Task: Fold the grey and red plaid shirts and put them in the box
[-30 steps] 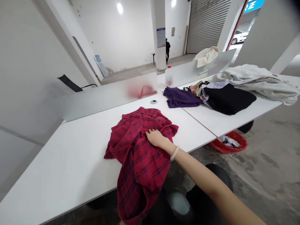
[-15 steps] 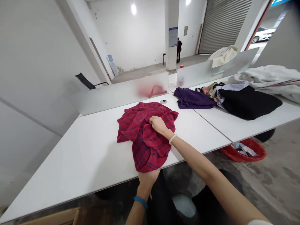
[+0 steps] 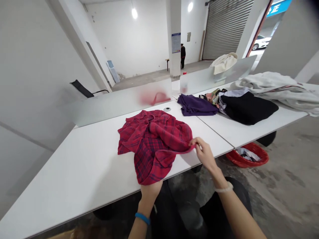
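A red plaid shirt point(image 3: 154, 142) with dark blue lines lies crumpled on the white table point(image 3: 82, 166). My right hand point(image 3: 204, 152), a pale bracelet at its wrist, pinches an edge of the shirt and stretches it to the right. At the table's front edge, my left hand point(image 3: 151, 192) grips the near end of the shirt; its fingers are mostly hidden under the cloth. That wrist wears a blue band.
Purple cloth point(image 3: 196, 105), a black garment point(image 3: 249, 108) and white fabric point(image 3: 276, 84) lie to the right. Frosted dividers point(image 3: 112, 103) line the table's back. A red bin point(image 3: 246, 155) stands on the floor at right. A person point(image 3: 182, 55) is far behind.
My right hand has moved from the middle of the shirt to the right, pulling an edge outward. My left hand keeps its hold on the near end. The view has shifted slightly right.
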Demonstrator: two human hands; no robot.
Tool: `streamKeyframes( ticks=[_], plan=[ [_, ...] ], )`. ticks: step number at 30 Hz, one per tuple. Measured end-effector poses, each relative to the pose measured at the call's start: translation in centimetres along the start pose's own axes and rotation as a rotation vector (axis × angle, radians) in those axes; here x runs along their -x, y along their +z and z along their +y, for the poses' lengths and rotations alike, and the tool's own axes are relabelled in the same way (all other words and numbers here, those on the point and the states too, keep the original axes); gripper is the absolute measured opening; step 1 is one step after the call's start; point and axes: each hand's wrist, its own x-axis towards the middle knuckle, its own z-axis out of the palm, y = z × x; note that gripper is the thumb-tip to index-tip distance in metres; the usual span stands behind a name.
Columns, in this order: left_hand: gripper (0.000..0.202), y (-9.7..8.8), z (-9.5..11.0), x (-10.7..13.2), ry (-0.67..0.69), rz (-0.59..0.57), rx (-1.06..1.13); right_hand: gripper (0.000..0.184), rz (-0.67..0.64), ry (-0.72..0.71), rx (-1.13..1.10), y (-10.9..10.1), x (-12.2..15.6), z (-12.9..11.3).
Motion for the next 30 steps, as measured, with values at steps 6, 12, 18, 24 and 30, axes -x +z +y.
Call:
streamKeyframes(
  ticks=[6,12,18,24,30],
  plan=[
    [0.028,-9.9,0.3,-1.5,0.190,-0.585,0.249,0.016,0.104,0.218,0.275,-6.6,9.5,3.5],
    [0.038,-10.1,0.0,-7.3,-0.038,-0.131,0.193,0.020,0.111,0.074,0.340,-4.9,9.7,0.3],
    [0.055,-2.2,-3.2,-8.1,-0.176,0.125,0.053,0.038,-0.200,-0.087,0.474,1.4,6.9,-1.3],
    [0.052,-8.2,-5.0,-3.2,-0.340,0.078,0.444,0.022,-0.142,0.039,0.458,2.2,5.6,0.2],
    [0.042,-16.2,-8.2,6.2,-0.375,-0.309,0.407,0.026,-0.090,0.082,0.253,-0.1,5.5,0.4]
  ],
)
